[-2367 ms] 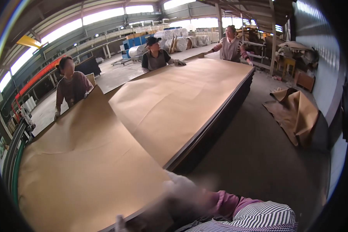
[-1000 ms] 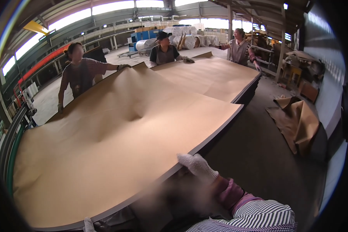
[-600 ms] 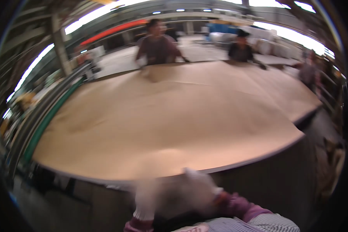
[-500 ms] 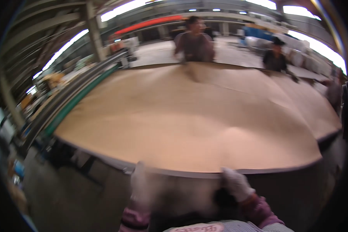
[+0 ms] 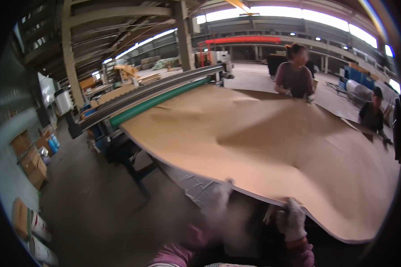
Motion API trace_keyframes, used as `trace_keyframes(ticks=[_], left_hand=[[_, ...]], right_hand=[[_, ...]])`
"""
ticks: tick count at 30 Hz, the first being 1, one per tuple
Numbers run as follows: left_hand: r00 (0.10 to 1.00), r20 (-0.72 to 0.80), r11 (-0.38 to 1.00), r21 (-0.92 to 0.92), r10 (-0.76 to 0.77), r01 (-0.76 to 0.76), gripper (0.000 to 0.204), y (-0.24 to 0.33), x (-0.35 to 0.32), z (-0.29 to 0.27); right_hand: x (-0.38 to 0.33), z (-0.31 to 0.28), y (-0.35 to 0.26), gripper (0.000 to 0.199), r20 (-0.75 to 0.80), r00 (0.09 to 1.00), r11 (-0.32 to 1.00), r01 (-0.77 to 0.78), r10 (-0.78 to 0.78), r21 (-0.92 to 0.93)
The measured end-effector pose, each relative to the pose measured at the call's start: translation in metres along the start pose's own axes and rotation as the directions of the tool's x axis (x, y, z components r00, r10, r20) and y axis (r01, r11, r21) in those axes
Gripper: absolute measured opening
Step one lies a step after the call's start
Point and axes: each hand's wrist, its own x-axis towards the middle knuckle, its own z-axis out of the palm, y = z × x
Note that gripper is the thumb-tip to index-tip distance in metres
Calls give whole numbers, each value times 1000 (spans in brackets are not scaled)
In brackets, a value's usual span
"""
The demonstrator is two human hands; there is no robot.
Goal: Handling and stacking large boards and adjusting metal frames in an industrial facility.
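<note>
A large, flexible brown sheet stretches in front of me, rippled and raised into folds, with a pale near edge. My right hand, in a whitish glove, is closed on that edge, its fingertips over the top. To its left, my left hand, gloved too, grips the same edge; it is partly smeared, but a fingertip shows on top of the sheet. Across the sheet, a person has both hands at its far edge. The sheet's far left end meets a green roller under a long metal beam.
Another person stands at the far right beside the sheet. Dark machine legs stand under the roller's near end. Cardboard boxes and white buckets line the left wall. A concrete column rises behind the beam.
My view has swung left, so the sheet, roller and people appear farther right. Both my hands stay at the near edge. The sheet shows deeper folds now.
</note>
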Motion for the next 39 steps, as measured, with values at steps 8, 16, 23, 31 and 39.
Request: trace_keyframes(ticks=[8,16,23,31,39], left_hand=[[729,-432,824,-464,-531,325,41,-74,111,-146],[603,-546,780,-168,-582,602,48,-86,143,-184],[773,-444,883,-107,-454,458,48,-91,149,-155],[753,-388,844,-314,-532,434,50,-128,134,-135],[749,625,738,-397,-218,546,31,-52,-16,120]], right_hand=[[-12,-92,-43,22,-133,989,971,32,-65,-237],[-11,-81,-79,26,-13,997,960,64,-70,-274],[-40,-71,-104,35,-65,982,870,124,-176,-478],[-57,-287,-211,23,519,376,-505,145,-768,-851],[-47,-288,-135,58,-459,692,830,472,-558,-297]])
